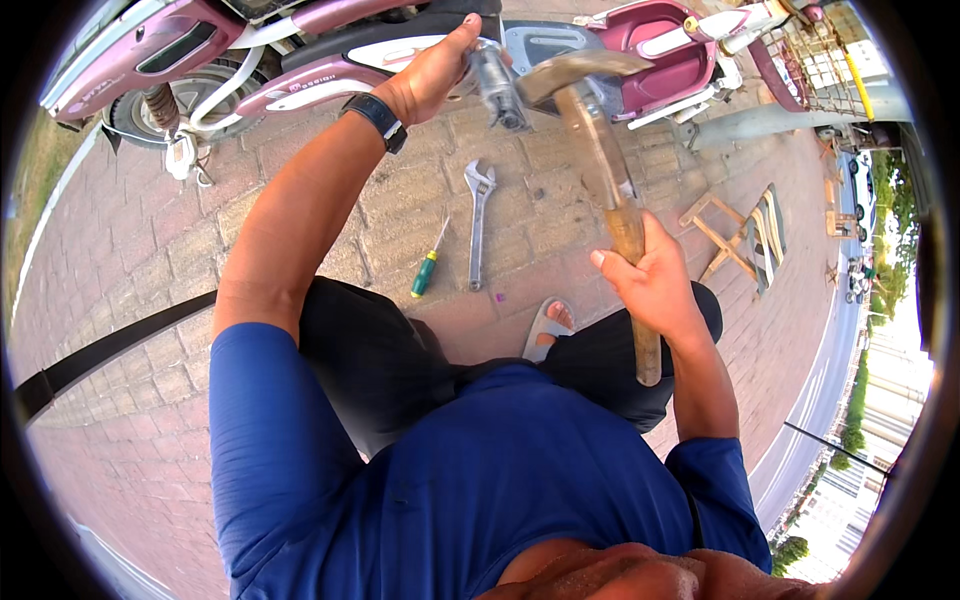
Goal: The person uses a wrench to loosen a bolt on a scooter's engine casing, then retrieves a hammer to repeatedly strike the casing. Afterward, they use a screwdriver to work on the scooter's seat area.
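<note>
My left hand (440, 70) holds a grey metal cylindrical part (498, 90) beside the pink and white electric scooter (350, 78). My right hand (650, 275) is wrapped round the wooden handle of a hammer (625, 240). The hammer's head (575, 70), slightly blurred, is over the right side of the metal part; whether they touch I cannot tell. An adjustable wrench (478, 220) and a green-handled screwdriver (425, 270) lie on the brick paving (260, 200) below my hands.
A folding wooden stool (762, 240) stands to the right. The scooter's basket (820, 65) is at the upper right. A road (800, 410) with parked vehicles runs along the right edge. My knees and sandalled foot (550, 320) are below.
</note>
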{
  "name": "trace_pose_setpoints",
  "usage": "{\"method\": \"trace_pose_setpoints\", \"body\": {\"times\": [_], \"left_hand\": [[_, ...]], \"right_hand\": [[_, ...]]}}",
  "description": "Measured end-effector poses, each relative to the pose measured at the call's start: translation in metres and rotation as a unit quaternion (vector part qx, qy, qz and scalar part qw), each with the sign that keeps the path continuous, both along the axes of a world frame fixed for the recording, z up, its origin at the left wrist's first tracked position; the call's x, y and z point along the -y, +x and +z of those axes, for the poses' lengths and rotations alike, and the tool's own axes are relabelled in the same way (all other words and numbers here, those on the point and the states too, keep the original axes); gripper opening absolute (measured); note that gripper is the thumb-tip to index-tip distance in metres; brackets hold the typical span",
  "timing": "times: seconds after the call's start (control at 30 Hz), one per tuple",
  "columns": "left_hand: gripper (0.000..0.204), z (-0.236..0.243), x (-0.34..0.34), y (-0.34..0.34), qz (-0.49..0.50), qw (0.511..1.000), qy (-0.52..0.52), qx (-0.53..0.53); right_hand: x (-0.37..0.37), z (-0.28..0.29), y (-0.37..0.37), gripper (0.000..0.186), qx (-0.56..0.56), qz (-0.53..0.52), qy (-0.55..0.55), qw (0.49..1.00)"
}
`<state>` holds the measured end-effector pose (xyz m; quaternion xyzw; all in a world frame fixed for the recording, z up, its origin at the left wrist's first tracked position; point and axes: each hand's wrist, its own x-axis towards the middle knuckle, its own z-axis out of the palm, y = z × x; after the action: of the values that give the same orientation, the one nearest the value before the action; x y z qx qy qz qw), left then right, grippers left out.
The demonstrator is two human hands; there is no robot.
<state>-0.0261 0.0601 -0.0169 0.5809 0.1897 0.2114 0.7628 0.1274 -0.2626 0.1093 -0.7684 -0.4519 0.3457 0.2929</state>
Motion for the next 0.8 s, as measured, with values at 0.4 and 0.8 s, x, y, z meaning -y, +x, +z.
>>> {"method": "trace_pose_setpoints", "body": {"times": [0.4, 0.8], "left_hand": [[0.075, -0.004, 0.003, 0.003, 0.032, 0.998, -0.043, 0.037], [0.075, -0.003, 0.003, 0.006, 0.062, 0.996, -0.061, 0.024]], "right_hand": [[-0.003, -0.006, -0.009, 0.038, -0.061, -0.005, 0.0, 0.998], [-0.004, 0.007, -0.006, 0.034, -0.031, -0.002, 0.023, 0.999]]}}
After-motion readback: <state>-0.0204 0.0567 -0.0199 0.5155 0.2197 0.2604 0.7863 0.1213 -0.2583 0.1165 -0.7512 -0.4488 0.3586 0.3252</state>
